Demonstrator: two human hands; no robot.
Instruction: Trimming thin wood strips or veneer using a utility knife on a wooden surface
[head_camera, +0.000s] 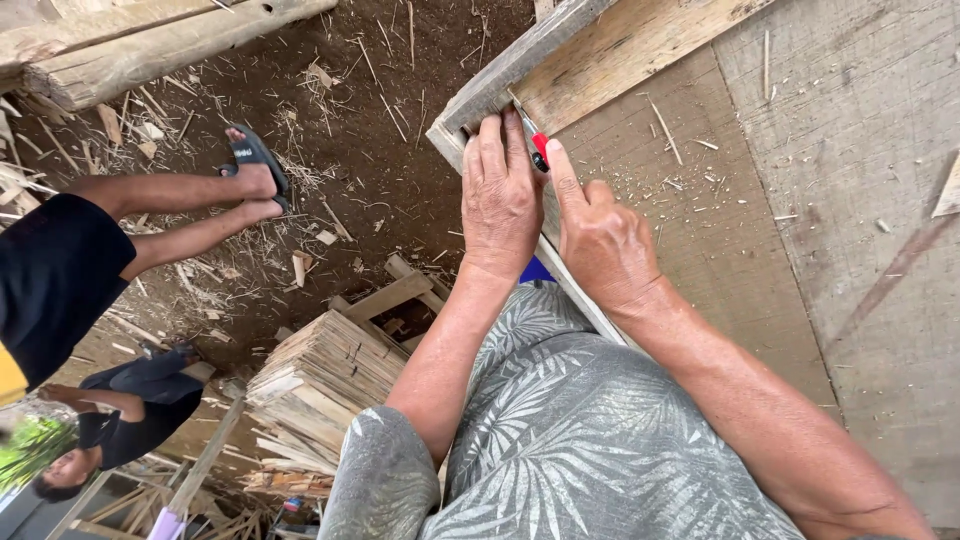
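My left hand (500, 195) lies flat over the near corner of a wooden frame strip (500, 75), fingers pressed on its edge. Beside it, my right hand (600, 240) grips a small cutter with a red handle (540, 146), index finger stretched along it. The blade tip touches the strip next to my left fingertips. Both hands rest on a large wooden panel (720, 240) dusted with shavings.
A stack of thin wood slats (320, 375) sits below on the dirt floor, with scrap pieces and splinters around it. Another person's legs and sandalled foot (250, 165) reach in from the left. A rough beam (150, 45) lies at top left.
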